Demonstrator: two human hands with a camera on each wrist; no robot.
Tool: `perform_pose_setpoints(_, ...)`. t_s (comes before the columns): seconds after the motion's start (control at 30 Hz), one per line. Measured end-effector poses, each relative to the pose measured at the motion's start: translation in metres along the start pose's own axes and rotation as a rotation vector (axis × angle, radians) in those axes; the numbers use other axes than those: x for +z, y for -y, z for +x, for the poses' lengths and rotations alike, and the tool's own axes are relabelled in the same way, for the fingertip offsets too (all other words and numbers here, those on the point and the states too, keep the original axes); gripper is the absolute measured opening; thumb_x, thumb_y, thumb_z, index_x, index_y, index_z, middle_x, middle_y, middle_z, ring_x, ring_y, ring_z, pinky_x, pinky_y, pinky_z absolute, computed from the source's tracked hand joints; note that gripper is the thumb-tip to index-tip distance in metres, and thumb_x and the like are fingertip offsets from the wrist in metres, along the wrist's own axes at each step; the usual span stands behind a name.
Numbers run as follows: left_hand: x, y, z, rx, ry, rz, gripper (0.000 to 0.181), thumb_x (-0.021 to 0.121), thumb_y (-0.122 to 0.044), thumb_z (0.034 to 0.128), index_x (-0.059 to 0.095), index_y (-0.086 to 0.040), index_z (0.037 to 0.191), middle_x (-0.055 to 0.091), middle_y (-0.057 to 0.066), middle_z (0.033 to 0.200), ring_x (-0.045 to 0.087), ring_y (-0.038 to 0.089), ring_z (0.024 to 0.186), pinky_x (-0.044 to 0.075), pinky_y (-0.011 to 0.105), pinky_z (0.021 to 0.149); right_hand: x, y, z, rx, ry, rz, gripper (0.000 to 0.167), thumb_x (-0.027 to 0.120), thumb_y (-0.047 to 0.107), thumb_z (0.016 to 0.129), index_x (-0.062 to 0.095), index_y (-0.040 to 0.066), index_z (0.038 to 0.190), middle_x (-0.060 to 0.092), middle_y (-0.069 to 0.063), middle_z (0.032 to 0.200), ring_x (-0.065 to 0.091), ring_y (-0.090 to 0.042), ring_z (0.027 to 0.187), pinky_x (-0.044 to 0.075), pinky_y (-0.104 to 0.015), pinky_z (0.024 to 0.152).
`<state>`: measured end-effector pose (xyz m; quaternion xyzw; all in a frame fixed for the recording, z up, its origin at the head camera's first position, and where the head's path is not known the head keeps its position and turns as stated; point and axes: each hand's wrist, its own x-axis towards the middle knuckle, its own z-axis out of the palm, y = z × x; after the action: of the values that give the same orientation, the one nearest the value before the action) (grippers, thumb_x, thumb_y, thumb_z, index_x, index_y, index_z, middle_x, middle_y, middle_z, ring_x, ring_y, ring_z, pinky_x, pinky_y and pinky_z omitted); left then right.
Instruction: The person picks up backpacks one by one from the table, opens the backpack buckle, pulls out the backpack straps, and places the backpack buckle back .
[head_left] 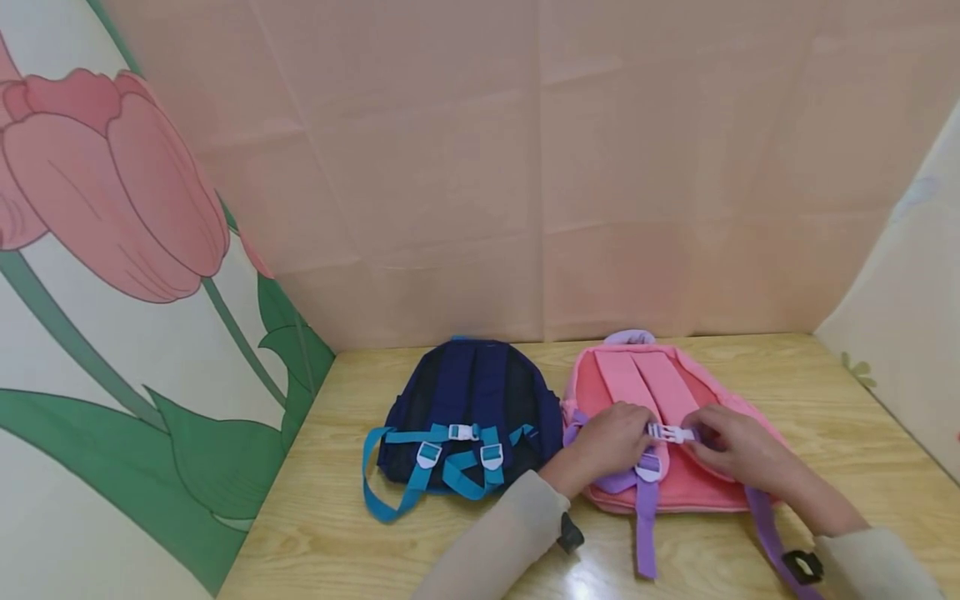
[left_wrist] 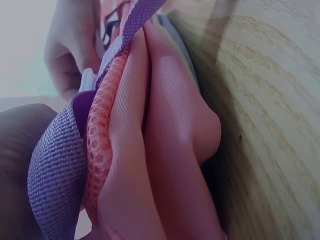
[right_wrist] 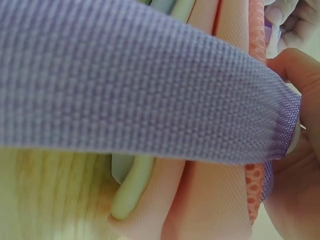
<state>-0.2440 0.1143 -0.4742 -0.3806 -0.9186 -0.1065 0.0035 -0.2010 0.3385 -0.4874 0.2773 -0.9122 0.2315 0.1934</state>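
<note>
A pink backpack (head_left: 701, 383) lies straps-up on the wooden table. Over its middle, both hands hold a white side-release buckle (head_left: 670, 432) on a purple strap. My left hand (head_left: 617, 435) pinches the buckle's left end. From the other side, my right hand (head_left: 738, 443) grips the right end by thumb and fingers. The two buckle halves meet in line; whether they are fully clicked together I cannot tell. In the right wrist view, purple webbing (right_wrist: 150, 85) crosses close to the camera and hides part of the pink bag.
A navy backpack (head_left: 480, 375) with blue straps lies to the left, its white buckle (head_left: 462, 432) on the strap across it. A purple strap end (head_left: 646, 533) hangs over the wooden table (head_left: 315, 517). Behind stands a pinkish-brown backdrop (head_left: 450, 167).
</note>
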Motion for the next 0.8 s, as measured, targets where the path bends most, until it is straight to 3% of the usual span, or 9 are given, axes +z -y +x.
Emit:
perform_pose_setpoints(0.3, 0.0001, 0.0027, -0.0013, -0.006, -0.012, -0.03, 0.023, 0.061, -0.035, 0.1019, 0.063, -0.024, 0.122, 0.059, -0.016, 0.101, 0.05, -0.001, 0.092, 0.041, 0.011, 0.085, -0.003, 0.0021, 0.0002, 0.026, 0.036, -0.005, 0.032, 0.086, 0.002, 0.073, 0.069, 0.012, 0.098, 0.055, 0.013, 0.084, 0.048, 0.002, 0.073, 0.045, -0.022, 0.059)
perform_pose_setpoints(0.53, -0.0006, 0.0045, -0.0026, -0.028, -0.025, -0.052, 0.02, 0.06, -0.036, 0.1022, 0.063, -0.026, 0.12, 0.059, -0.017, 0.102, 0.051, -0.002, 0.094, 0.042, 0.011, 0.085, -0.0072, 0.0043, 0.0016, 0.132, 0.152, 0.015, 0.029, 0.083, 0.005, 0.078, 0.07, 0.011, 0.104, 0.057, 0.01, 0.087, 0.048, 0.001, 0.075, 0.048, -0.022, 0.061)
perform_pose_setpoints(0.8, -0.004, 0.0035, -0.0048, -0.059, -0.019, -0.085, 0.022, 0.061, -0.036, 0.102, 0.063, -0.026, 0.121, 0.061, -0.017, 0.106, 0.052, -0.002, 0.095, 0.044, 0.012, 0.087, -0.005, 0.0026, 0.0023, 0.082, 0.139, 0.023, 0.03, 0.086, 0.009, 0.077, 0.071, 0.011, 0.103, 0.057, 0.011, 0.087, 0.048, 0.001, 0.075, 0.047, -0.023, 0.06)
